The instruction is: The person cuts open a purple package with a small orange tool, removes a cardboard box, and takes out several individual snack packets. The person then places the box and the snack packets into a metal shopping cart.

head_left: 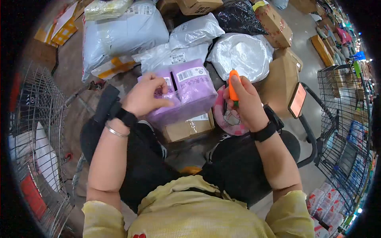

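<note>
In front of my knees a purple plastic-wrapped pack (pixel 194 89) with white barcode labels sits tilted on a cardboard box (pixel 188 129). My left hand (pixel 149 93) grips the pack's left side, fingers curled over the top and thumb along the front. To the right of the pack, my right hand (pixel 248 101) is closed around a small orange cutter (pixel 233 85) with a green end; no blade can be made out. Below that hand lies a pink round item (pixel 228 119) in clear wrap, partly hidden by my fingers.
Several parcels lie ahead: a large white bag (pixel 123 33), silver mailers (pixel 194 31), a round silver-wrapped parcel (pixel 242 55) and a brown carton (pixel 279 83). A phone (pixel 297 100) is mounted at right. Wire carts stand at left (pixel 37 146) and right (pixel 345 131).
</note>
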`<state>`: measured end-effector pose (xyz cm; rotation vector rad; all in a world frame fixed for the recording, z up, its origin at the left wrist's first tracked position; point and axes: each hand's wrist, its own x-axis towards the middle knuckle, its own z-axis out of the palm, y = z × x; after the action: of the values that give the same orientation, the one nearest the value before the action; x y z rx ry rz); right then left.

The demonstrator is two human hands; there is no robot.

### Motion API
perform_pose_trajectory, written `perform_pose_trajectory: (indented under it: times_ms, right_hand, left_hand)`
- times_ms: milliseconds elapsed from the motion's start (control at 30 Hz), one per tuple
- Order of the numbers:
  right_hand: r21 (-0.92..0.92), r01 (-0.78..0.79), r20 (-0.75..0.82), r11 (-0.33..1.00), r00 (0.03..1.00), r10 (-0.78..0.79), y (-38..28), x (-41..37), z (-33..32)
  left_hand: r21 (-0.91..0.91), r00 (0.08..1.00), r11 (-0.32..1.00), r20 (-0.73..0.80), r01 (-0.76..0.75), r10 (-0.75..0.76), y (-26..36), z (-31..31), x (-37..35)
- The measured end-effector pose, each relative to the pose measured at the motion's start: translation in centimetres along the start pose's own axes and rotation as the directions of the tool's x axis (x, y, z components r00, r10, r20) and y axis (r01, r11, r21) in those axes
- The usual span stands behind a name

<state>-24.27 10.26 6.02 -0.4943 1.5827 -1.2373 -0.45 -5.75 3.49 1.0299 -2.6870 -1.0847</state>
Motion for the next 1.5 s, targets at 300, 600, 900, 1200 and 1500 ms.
perform_pose_trajectory:
  times_ms: [300,600,900,1200,1500]
  right_hand:
    - [-0.161,0.012,0.035,0.987,0.999,-0.006,1.6,0.4,0.6]
    - [-0.726,0.382,0.193,0.572,0.911,-0.364,4.1,-1.8,3.9]
    - [0.134,-0.627,0.377,0.768,0.749,0.545,4.8,-2.9,4.9]
    - [0.384,-0.810,0.553,0.442,0.585,0.592,5.6,-1.8,4.9]
    - [0.625,-0.780,0.636,0.035,0.534,0.557,4.0,-1.7,7.2]
  left_hand:
    - [0.018,0.988,0.989,-0.034,-0.149,0.150,1.0,2.0,-1.8]
    - [0.087,0.957,0.984,-0.234,-0.157,0.173,2.0,5.3,-3.0]
    - [-0.017,0.896,0.994,-0.436,-0.104,0.087,2.0,7.1,-2.2]
    - [-0.041,0.924,0.997,-0.380,-0.058,0.038,2.6,7.1,-2.4]
    - [-0.029,0.935,0.998,-0.352,-0.060,0.046,2.6,6.8,-2.7]
